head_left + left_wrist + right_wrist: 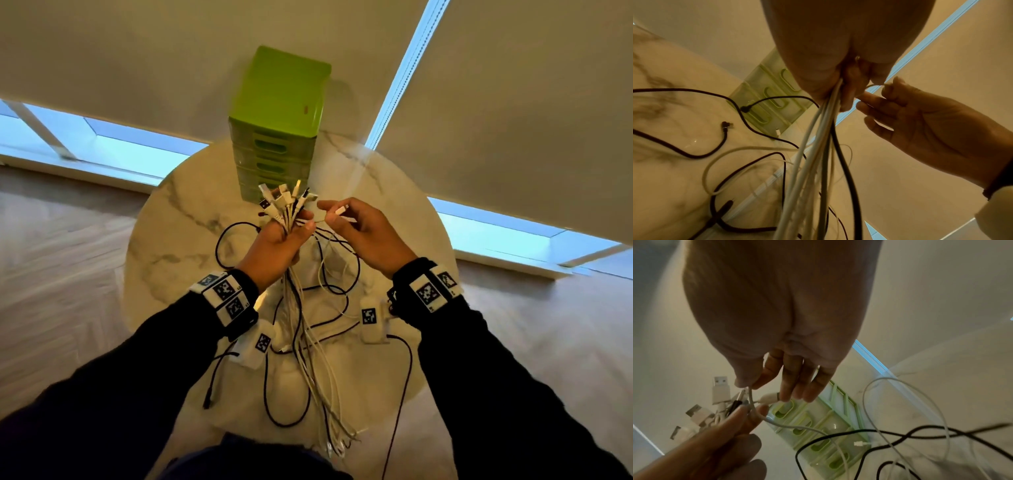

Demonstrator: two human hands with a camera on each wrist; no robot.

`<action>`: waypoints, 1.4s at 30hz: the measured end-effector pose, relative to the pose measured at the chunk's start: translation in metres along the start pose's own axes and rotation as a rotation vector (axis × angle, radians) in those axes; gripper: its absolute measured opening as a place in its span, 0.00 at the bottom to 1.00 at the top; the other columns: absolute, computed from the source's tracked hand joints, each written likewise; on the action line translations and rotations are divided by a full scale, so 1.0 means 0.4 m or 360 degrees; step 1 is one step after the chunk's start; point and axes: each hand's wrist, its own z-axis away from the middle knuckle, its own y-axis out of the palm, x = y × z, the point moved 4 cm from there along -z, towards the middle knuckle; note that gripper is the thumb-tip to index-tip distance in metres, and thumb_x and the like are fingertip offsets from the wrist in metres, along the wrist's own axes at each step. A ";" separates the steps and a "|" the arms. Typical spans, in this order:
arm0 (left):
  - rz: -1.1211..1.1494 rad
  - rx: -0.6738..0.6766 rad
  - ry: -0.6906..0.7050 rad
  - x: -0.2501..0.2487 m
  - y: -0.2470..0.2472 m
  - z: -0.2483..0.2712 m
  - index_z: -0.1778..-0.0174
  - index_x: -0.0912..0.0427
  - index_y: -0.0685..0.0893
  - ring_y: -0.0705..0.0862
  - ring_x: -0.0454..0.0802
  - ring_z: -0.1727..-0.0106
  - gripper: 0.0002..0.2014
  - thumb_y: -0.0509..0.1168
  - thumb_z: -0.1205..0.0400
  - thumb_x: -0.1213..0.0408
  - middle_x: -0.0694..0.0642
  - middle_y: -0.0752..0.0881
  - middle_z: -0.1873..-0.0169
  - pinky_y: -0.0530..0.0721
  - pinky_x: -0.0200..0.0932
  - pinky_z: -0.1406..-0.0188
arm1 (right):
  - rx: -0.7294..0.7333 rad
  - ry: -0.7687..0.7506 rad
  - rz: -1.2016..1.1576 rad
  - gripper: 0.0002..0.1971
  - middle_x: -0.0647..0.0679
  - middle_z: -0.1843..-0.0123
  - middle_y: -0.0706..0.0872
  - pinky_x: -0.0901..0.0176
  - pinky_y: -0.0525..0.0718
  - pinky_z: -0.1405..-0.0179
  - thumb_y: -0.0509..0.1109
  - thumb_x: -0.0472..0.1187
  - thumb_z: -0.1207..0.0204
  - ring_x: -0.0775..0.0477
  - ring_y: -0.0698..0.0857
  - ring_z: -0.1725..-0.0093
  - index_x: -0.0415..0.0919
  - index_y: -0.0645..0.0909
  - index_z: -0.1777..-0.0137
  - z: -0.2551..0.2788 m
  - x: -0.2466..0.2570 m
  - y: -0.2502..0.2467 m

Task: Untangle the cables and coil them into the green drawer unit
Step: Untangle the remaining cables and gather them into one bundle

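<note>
My left hand point(281, 240) grips a bundle of white and black cables point(301, 308) upright, their plug ends point(284, 202) fanned out above the fist. The strands hang down to the round marble table point(178, 219) and trail off its near edge. My right hand point(356, 226) pinches the white connector end of one thin white cable point(340, 210) just right of the bundle; in the right wrist view that cable point(777, 422) runs from thumb and forefinger down past the left fingers. The green drawer unit point(274, 137) stands behind the hands, all drawers closed.
Loose black cables point(236, 246) loop over the table on the left and at its front. A black angled plug point(726, 125) and a small white plug point(778, 131) lie near the drawer unit's base. Roller blinds and window strips stand behind the table.
</note>
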 end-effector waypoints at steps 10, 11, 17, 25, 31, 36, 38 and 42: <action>0.0140 0.0009 -0.0072 -0.006 0.004 0.046 0.55 0.60 0.78 0.61 0.46 0.75 0.13 0.61 0.10 0.55 0.48 0.62 0.75 0.65 0.41 0.75 | 0.0116 0.0002 0.0189 0.09 0.45 0.63 0.85 0.59 0.82 0.54 0.61 0.44 0.11 0.48 0.87 0.60 0.39 0.74 0.49 0.066 -0.015 0.076; 0.0143 0.0023 -0.0091 -0.006 0.001 0.050 0.60 0.56 0.76 0.60 0.46 0.75 0.14 0.61 0.10 0.55 0.49 0.61 0.74 0.65 0.40 0.76 | 0.0146 -0.0023 0.0310 0.09 0.45 0.63 0.85 0.60 0.81 0.57 0.61 0.46 0.11 0.51 0.86 0.62 0.41 0.75 0.49 0.072 -0.014 0.086; 0.0200 0.0074 -0.0148 0.007 -0.016 0.067 0.64 0.54 0.70 0.59 0.45 0.75 0.16 0.59 0.09 0.60 0.48 0.61 0.74 0.64 0.40 0.75 | 0.0207 -0.0138 0.0463 0.10 0.46 0.60 0.86 0.60 0.80 0.56 0.59 0.47 0.10 0.51 0.84 0.60 0.45 0.78 0.50 0.092 -0.021 0.124; 0.0193 -0.0252 -0.0203 0.055 -0.034 0.058 0.33 0.58 0.74 0.70 0.41 0.68 0.27 0.64 0.17 0.41 0.44 0.71 0.65 0.73 0.44 0.61 | -0.0196 -0.0156 0.0560 0.14 0.56 0.61 0.81 0.59 0.78 0.58 0.54 0.51 0.09 0.56 0.80 0.63 0.46 0.77 0.48 0.118 -0.052 0.108; 0.0182 -0.0092 -0.0160 0.044 0.002 0.057 0.37 0.53 0.73 0.72 0.37 0.70 0.27 0.62 0.21 0.35 0.37 0.75 0.71 0.70 0.41 0.65 | -0.0043 -0.0354 0.0730 0.13 0.46 0.50 0.86 0.58 0.77 0.52 0.57 0.44 0.09 0.49 0.82 0.52 0.40 0.81 0.40 0.095 -0.015 0.166; 0.0116 -0.0087 -0.0082 0.022 0.027 0.070 0.34 0.68 0.76 0.71 0.74 0.46 0.25 0.58 0.10 0.46 0.60 0.76 0.69 0.76 0.51 0.64 | -0.0014 -0.0473 0.0942 0.13 0.41 0.45 0.89 0.55 0.82 0.50 0.61 0.39 0.11 0.43 0.86 0.49 0.37 0.82 0.34 0.074 -0.019 0.165; 0.0058 -0.0091 -0.0106 0.020 0.029 0.073 0.35 0.76 0.76 0.77 0.68 0.59 0.30 0.54 0.09 0.46 0.58 0.77 0.73 0.72 0.43 0.63 | 0.0007 -0.0476 0.1008 0.11 0.41 0.49 0.90 0.47 0.84 0.52 0.62 0.40 0.12 0.41 0.86 0.52 0.37 0.83 0.38 0.064 -0.017 0.164; 0.0033 -0.0165 -0.0111 0.034 0.013 0.063 0.52 0.64 0.77 0.71 0.40 0.73 0.27 0.49 0.10 0.40 0.44 0.74 0.76 0.70 0.42 0.64 | 0.0058 -0.0410 0.0983 0.13 0.46 0.57 0.90 0.46 0.83 0.58 0.64 0.46 0.12 0.45 0.86 0.60 0.39 0.85 0.48 0.060 -0.012 0.158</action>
